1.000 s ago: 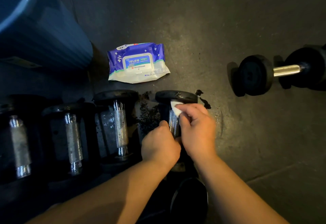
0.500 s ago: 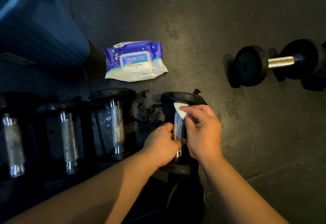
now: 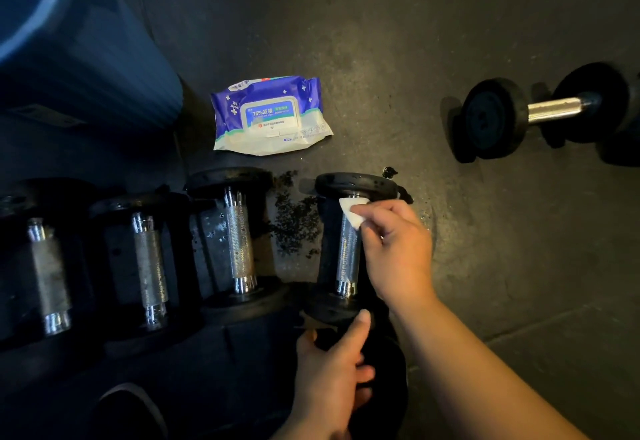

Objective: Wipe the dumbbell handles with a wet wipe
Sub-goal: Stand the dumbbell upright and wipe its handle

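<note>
Right hand (image 3: 394,249) pinches the wipe (image 3: 351,213) against the handle (image 3: 348,249) top; left hand (image 3: 332,370) grips the plate (image 3: 329,311) below the handle, steadying it.

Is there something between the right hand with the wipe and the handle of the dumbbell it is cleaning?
Nothing visible. The right hand presses the wet wipe on the top of the handle. The rest of the handle below is bare; the left hand grips the near plate.
</note>
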`<state>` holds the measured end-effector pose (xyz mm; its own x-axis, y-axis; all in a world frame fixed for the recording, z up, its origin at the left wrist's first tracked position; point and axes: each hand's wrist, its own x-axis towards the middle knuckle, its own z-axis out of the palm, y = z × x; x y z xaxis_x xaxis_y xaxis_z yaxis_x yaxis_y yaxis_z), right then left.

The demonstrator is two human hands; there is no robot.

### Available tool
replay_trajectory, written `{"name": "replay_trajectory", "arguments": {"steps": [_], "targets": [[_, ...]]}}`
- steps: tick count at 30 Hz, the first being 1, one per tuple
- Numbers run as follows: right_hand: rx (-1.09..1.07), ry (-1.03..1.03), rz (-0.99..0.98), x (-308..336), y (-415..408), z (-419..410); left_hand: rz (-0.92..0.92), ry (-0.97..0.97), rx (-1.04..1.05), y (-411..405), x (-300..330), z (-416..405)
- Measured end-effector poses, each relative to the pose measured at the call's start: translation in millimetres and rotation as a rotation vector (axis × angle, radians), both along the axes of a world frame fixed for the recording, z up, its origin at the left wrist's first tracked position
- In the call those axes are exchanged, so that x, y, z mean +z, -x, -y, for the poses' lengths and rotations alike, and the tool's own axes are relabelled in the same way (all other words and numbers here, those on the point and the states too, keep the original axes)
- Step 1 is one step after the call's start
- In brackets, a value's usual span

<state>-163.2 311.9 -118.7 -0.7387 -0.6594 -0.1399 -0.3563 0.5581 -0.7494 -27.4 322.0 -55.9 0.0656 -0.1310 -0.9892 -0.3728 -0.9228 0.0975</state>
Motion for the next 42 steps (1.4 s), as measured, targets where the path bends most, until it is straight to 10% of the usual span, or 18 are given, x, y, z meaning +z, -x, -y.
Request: {"name": "replay_trajectory", "arguments": {"steps": [30, 35, 39, 42], "targets": [[0.143, -0.009, -0.235, -4, -7, 0, -0.278, -0.437, 0.038, -19, -36, 56], [-0.034, 0.034, 0.038, -6, -11, 2, -0.242, -0.405, 0.014, -17, -29, 56], [-0.185, 0.098, 0.292, 0, -13, 7, -0.081, -0.034, -0.292, -15, -15, 48], [-0.258, 0.158, 0.421, 5, -12, 8, 0.094, 0.431, -0.983, -22, 4, 48]]}}
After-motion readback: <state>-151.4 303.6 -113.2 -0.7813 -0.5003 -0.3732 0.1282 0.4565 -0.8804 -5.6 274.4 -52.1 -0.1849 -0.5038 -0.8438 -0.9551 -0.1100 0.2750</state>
